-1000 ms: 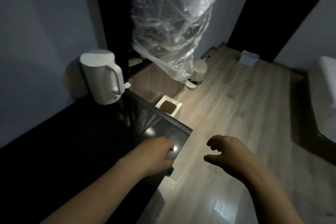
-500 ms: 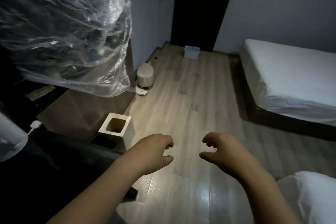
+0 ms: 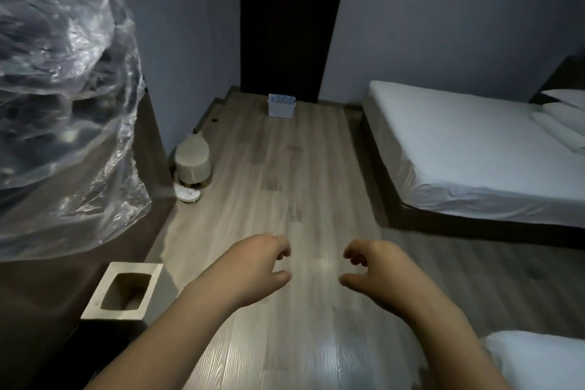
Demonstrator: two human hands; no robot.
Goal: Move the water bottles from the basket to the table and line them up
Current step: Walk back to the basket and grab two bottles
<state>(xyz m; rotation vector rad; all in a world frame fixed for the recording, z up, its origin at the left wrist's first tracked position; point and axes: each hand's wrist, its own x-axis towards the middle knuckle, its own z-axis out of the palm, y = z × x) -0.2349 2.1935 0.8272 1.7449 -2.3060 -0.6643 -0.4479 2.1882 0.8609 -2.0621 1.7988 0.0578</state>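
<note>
A white basket (image 3: pixel 280 110) stands on the wooden floor far ahead, against the dark door (image 3: pixel 291 22). Blue bottle caps (image 3: pixel 281 99) show above its rim. My left hand (image 3: pixel 256 266) and my right hand (image 3: pixel 375 269) hang in front of me over the floor, fingers loosely curled, holding nothing. Both are far from the basket. The table is out of view.
A plastic-wrapped bulk (image 3: pixel 63 98) fills the left side. A white square bin (image 3: pixel 122 291) stands at lower left, and a small round stool (image 3: pixel 193 158) by the left wall. A white bed (image 3: pixel 468 149) lies to the right, and another white corner (image 3: pixel 538 358) at lower right.
The view has swung right, away from the black table and white kettle, toward the door and basket. Both hands stay held out in front, empty.
</note>
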